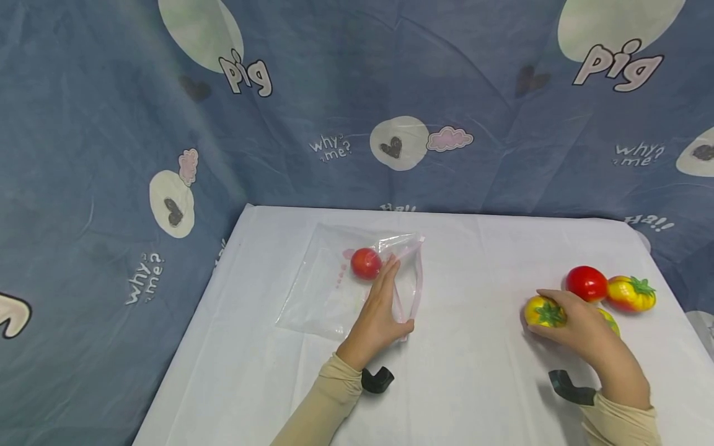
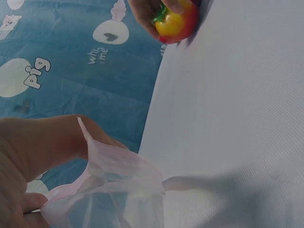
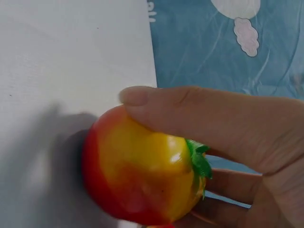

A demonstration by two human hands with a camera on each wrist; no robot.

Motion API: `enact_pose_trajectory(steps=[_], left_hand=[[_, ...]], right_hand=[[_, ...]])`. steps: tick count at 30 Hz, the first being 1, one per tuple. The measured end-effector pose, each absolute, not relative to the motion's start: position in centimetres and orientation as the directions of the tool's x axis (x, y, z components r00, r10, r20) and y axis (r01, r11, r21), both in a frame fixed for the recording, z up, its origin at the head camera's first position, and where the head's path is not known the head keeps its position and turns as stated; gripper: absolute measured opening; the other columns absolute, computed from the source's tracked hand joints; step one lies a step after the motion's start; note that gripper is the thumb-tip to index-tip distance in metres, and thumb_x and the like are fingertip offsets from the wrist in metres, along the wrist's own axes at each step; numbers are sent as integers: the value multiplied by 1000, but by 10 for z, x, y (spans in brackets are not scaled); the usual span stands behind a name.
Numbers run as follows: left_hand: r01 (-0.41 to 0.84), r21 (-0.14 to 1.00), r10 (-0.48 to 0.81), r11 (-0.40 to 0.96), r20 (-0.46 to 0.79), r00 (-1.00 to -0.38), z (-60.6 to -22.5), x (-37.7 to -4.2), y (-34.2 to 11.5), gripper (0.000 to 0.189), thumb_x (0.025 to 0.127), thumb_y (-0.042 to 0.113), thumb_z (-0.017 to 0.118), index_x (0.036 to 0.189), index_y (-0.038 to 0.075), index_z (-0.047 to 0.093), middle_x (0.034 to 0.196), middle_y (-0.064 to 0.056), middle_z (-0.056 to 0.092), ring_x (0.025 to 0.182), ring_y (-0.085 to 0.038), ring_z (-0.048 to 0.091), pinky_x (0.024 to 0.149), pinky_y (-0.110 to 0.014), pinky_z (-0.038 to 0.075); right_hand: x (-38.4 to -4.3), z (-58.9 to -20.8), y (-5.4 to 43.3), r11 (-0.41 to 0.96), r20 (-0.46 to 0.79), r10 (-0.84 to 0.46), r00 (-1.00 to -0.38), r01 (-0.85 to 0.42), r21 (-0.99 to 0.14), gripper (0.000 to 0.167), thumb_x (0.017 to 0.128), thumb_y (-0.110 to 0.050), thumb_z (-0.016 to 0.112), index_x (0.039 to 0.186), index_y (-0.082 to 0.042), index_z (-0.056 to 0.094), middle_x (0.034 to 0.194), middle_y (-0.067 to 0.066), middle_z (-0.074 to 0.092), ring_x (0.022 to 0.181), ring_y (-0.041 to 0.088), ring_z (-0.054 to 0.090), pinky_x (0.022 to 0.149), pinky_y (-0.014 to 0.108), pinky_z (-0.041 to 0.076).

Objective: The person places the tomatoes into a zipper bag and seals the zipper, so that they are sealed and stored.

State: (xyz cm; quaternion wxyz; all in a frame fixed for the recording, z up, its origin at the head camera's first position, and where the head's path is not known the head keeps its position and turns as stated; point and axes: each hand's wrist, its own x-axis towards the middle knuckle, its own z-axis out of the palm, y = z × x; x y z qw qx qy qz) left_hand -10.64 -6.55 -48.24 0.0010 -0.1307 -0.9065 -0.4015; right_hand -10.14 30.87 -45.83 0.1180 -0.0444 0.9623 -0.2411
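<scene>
A clear zip bag [image 1: 318,291] with a pink-edged mouth lies on the white table, a round red fruit [image 1: 366,264] inside it. My left hand [image 1: 375,316] rests at the bag's mouth, fingers straight and thumb spread. In the left wrist view the pink rim [image 2: 118,156] stands parted between the fingers and thumb. On the right, my right hand [image 1: 582,328] holds a yellow-and-red tomato [image 1: 543,311] with a green leafy top. The right wrist view shows the thumb over the tomato [image 3: 142,166] and the fingers behind it.
Beyond the right hand sit a shiny red fruit [image 1: 586,284] and another yellow-and-red tomato [image 1: 630,294]. One more yellow fruit [image 1: 610,321] is partly hidden by that hand. A blue printed cloth [image 1: 357,167] hangs behind the white table [image 1: 468,384] and along its left side.
</scene>
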Motion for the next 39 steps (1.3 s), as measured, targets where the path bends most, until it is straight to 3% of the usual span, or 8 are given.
enact_pose_trajectory(steps=[9, 15, 18, 20, 23, 25, 39], left_hand=[[233, 734, 236, 638, 102, -966, -482, -107, -65, 116, 69, 7, 92, 163, 12, 23, 174, -2, 18, 161, -22, 20, 126, -46, 33], [244, 733, 236, 635, 117, -965, -482, -107, -66, 115, 69, 7, 91, 162, 11, 24, 174, -3, 19, 161, -24, 21, 126, -46, 32], [245, 736, 237, 631, 118, -964, -482, -106, -67, 115, 69, 6, 91, 162, 10, 24, 174, -4, 19, 161, -23, 21, 126, -46, 32], [246, 737, 238, 630, 118, -964, -482, -106, -67, 115, 69, 6, 91, 162, 10, 24, 174, -4, 19, 161, -23, 21, 126, -45, 32], [246, 738, 236, 629, 120, -964, -482, -106, -67, 115, 69, 6, 92, 162, 10, 24, 174, -3, 20, 161, -23, 21, 126, -45, 32], [247, 738, 236, 628, 122, -964, -482, -106, -66, 114, 69, 6, 91, 162, 10, 25, 174, -4, 20, 161, -23, 21, 126, -45, 32], [242, 740, 235, 627, 116, -965, -480, -105, -67, 116, 69, 6, 91, 163, 10, 23, 174, -3, 18, 161, -24, 20, 127, -45, 31]], right_hand=[[-104, -466, 300, 841, -128, -156, -980, -64, -538, 81, 83, -47, 84, 144, -3, 54, 140, 30, 57, 121, 49, 54, 99, 74, 48], [-105, -475, 298, 795, -65, -160, -985, -89, -600, 79, 83, -46, 84, 143, -4, 55, 140, 27, 59, 125, 48, 57, 102, 66, 50], [-105, -478, 296, 770, -48, -159, -986, -93, -631, 79, 84, -44, 84, 145, -5, 54, 141, 24, 59, 126, 46, 57, 101, 48, 56], [-106, -480, 294, 752, -38, -158, -987, -96, -652, 78, 84, -44, 84, 145, -6, 54, 141, 22, 59, 127, 43, 57, 98, 23, 58], [-107, -483, 292, 723, -32, -160, -987, -95, -684, 78, 84, -44, 84, 146, -7, 54, 143, 20, 59, 128, 42, 55, 90, -4, 41], [-108, -485, 289, 711, -26, -162, -986, -98, -697, 78, 84, -45, 84, 146, -8, 54, 144, 19, 59, 129, 41, 55, 88, -8, 33], [-113, -495, 272, 652, -1, -184, -983, -121, -749, 75, 85, -41, 84, 147, -11, 54, 147, 16, 57, 133, 38, 54, 92, -7, 35]])
